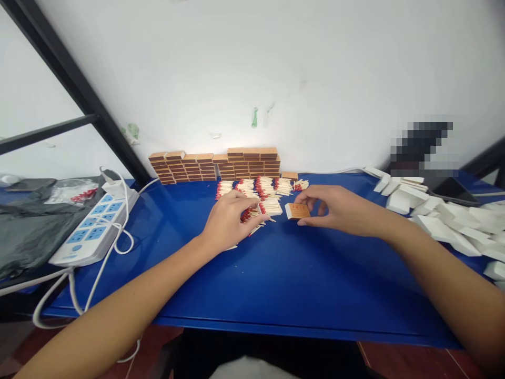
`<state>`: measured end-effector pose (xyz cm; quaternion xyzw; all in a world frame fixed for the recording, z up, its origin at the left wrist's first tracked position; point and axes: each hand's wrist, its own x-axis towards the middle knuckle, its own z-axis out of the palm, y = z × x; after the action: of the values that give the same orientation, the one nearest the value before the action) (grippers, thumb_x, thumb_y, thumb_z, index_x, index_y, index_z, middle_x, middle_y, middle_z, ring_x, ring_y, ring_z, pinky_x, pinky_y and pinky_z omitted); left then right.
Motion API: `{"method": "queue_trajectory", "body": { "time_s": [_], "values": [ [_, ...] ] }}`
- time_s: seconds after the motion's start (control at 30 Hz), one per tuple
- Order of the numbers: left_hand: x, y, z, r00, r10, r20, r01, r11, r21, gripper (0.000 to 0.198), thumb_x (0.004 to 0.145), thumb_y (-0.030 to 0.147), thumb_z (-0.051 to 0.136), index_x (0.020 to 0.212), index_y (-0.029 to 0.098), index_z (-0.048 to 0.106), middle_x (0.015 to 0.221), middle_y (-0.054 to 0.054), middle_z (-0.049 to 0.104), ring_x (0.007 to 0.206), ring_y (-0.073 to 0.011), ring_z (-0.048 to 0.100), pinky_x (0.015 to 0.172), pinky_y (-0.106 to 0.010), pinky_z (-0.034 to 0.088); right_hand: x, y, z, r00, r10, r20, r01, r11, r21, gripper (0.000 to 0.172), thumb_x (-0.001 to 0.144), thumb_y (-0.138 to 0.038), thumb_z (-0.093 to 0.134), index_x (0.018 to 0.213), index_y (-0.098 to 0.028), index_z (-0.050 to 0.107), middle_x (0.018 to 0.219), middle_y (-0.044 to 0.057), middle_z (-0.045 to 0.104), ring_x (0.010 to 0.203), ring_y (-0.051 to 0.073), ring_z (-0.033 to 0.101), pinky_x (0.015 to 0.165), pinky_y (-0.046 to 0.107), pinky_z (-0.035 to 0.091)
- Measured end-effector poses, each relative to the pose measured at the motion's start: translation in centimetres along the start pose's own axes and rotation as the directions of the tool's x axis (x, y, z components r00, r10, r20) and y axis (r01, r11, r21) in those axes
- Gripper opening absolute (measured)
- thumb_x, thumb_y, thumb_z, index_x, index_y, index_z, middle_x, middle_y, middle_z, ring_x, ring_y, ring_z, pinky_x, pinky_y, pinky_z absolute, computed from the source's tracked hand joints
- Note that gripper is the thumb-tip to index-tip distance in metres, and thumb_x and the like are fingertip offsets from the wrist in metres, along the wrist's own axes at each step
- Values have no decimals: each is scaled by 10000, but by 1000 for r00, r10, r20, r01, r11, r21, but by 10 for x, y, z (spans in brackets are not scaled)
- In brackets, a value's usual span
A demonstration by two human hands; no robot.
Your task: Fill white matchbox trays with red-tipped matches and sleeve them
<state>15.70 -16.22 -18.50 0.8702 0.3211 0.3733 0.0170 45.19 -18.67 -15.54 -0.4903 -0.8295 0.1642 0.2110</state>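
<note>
My left hand [231, 218] is curled, its thumb and fingers at the end of a small white matchbox tray [272, 207] with matches in it. Loose red-tipped matches [256, 229] lie under and beside these fingers, partly hidden by the hand. In my right hand [327, 208] is an orange-brown matchbox sleeve [299, 211], pinched between thumb and fingers, its pale end toward the left hand. A small gap separates sleeve and tray. Just behind both hands are several bunches of matches [266, 185], spread in a row.
Stacked matchboxes [248, 166] line the wall, with a single matchbox [290, 175] at their right end. White matchbox trays [453, 221] are heaped at right near a dark phone [453, 190]. A power strip [97, 223] with white cables sits left on the blue table [276, 284].
</note>
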Motion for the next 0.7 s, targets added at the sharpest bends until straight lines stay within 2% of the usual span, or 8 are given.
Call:
{"method": "queue_trajectory", "body": {
  "time_s": [0.2, 0.33, 0.5, 0.6, 0.7],
  "values": [
    [0, 1, 0, 1000, 6, 2, -6, 1000, -7, 368, 886, 505, 774, 1092, 201, 779, 968, -91, 763, 930, -239, 691, 838, -390, 593, -1, -2, 5, 998, -57, -25, 57, 998, -9, 432, 853, -600, 730, 1111, -254, 727, 939, 72, 737, 776, 229, 653, 670, 356, 515],
    [1, 1, -1, 1000, 3, -29, -2, 1000, 11, 354, 889, 517, 767, 1059, 207, 781, 939, -80, 766, 914, -234, 688, 818, -377, 584, -2, 7, 3, 1000, -8, -21, 5, 989, -145, 379, 856, -575, 710, 1039, -243, 724, 894, 65, 734, 751, 229, 646, 643, 340, 479],
    [1, 0, -1, 1000, 4, -22, -4, 1000, 5, 333, 901, 502, 760, 1049, 204, 777, 918, -69, 772, 906, -228, 686, 815, -370, 576, 2, 25, -4, 992, 58, -107, -86, 957, -277, 373, 853, -568, 678, 953, -210, 708, 847, 88, 725, 723, 252, 638, 651, 367, 461],
    [1, -1, -1, 1000, 6, -25, -6, 1000, 8, 332, 905, 512, 754, 1042, 211, 773, 904, -62, 773, 909, -231, 686, 829, -378, 574, 4, 27, -10, 971, 114, -210, -164, 958, -236, 413, 841, -619, 683, 929, -216, 705, 822, 88, 724, 708, 255, 640, 643, 373, 465],
    [2, -1, -1, 999, 7, -34, -7, 1000, 4, 331, 902, 503, 761, 1060, 213, 772, 898, -65, 772, 920, -236, 687, 835, -381, 576, 4, 25, -12, 931, 150, -333, -194, 975, -104, 497, 826, -690, 689, 973, -215, 703, 835, 82, 730, 696, 239, 641, 641, 368, 480]
  ]
}}
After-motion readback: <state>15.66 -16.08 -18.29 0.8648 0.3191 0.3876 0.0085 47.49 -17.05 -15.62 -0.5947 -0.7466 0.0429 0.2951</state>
